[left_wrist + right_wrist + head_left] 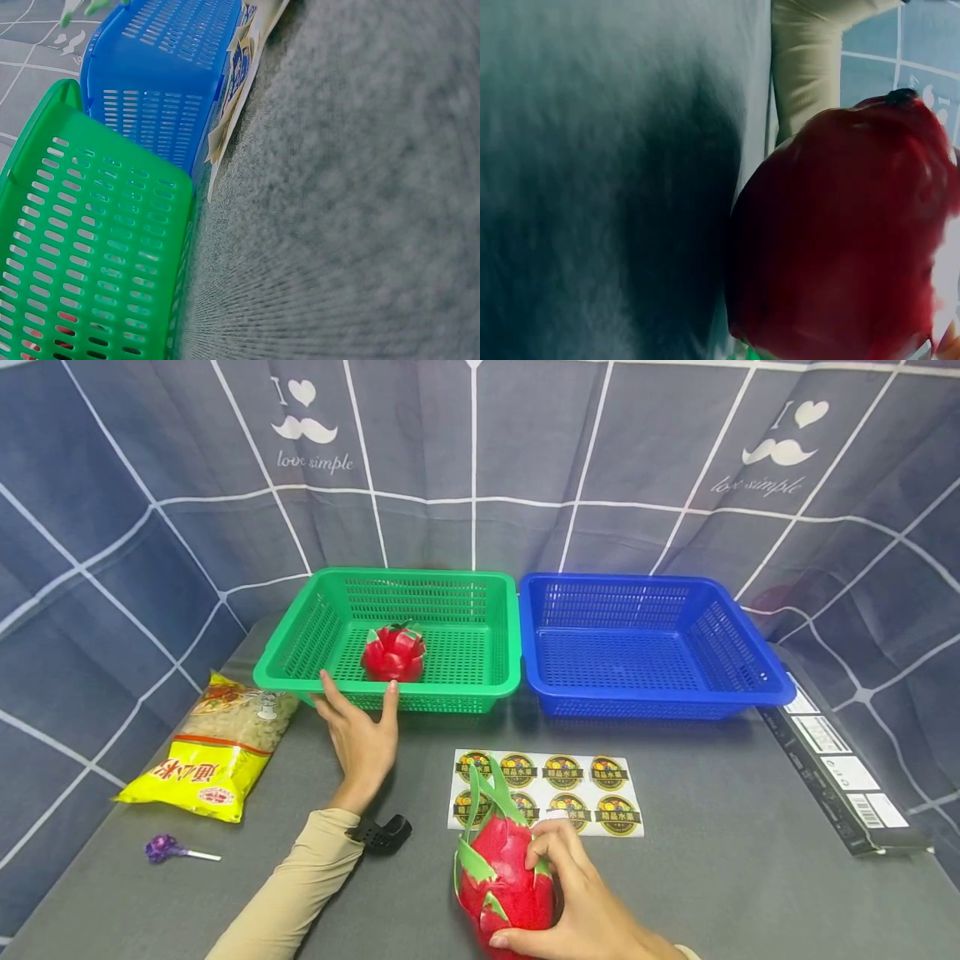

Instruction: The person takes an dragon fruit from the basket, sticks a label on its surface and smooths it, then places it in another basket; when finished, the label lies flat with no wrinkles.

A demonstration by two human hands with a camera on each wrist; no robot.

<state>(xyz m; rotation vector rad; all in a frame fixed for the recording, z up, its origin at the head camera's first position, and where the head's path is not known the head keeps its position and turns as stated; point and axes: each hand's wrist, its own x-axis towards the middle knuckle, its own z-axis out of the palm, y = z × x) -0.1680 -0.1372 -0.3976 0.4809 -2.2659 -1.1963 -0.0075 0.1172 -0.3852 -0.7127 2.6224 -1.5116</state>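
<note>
Dragon fruit (517,902), red with long green leaves, lies at 6 o'clock in the head view, its leafy end directed toward 12 o'clock and overlapping one edge of the sticker sheet (573,793). The right hand (581,897) grips it from the 4 o'clock side, thumb and fingers curled against the skin; whether the fruit touches the desk (720,843) cannot be told. The left hand (363,743) is spread with its fingers extended, the tips of thumb and forefinger at the near rim of the green basket (457,687); it has hold of no fruit. Inside this basket, at 9 o'clock, sits a smaller red fruit (393,656) with pointed scales. The blue basket (660,700), at 3 o'clock, stands just beside the green one. Toward 8 o'clock lie a yellow-and-clear bag (221,747) of pale pieces and, nearer the person, a purple lollipop (161,848). A long black box (843,764) with white labels lies between 3 and 4 o'clock. Beige cloth forms the left sleeve (296,885), with a black band (382,833) at the wrist. Behind, at 12 o'clock, hangs a grey-blue curtain (420,443) with white grid lines.
</note>
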